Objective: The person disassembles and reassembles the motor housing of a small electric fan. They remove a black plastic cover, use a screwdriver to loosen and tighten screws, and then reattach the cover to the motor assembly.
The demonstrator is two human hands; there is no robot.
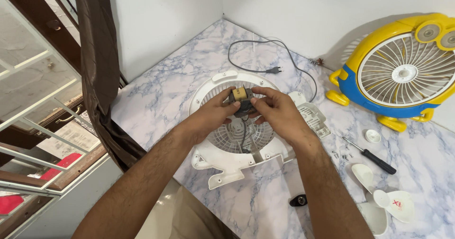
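Both hands, left hand (213, 114) and right hand (277, 112), pinch the small fan motor (241, 98) above the white housing (222, 160) at frame centre, already lifted free, blades (395, 206) and screwdriver (372, 157) lying lower right.

A small fan motor (241, 98), with a tan copper-coloured winding block on top and a dark body beneath, is held above the middle of a white fan housing (235, 146). The housing is laid flat on the marbled surface, its round grille facing up. Dark wires hang from the motor toward the grille.
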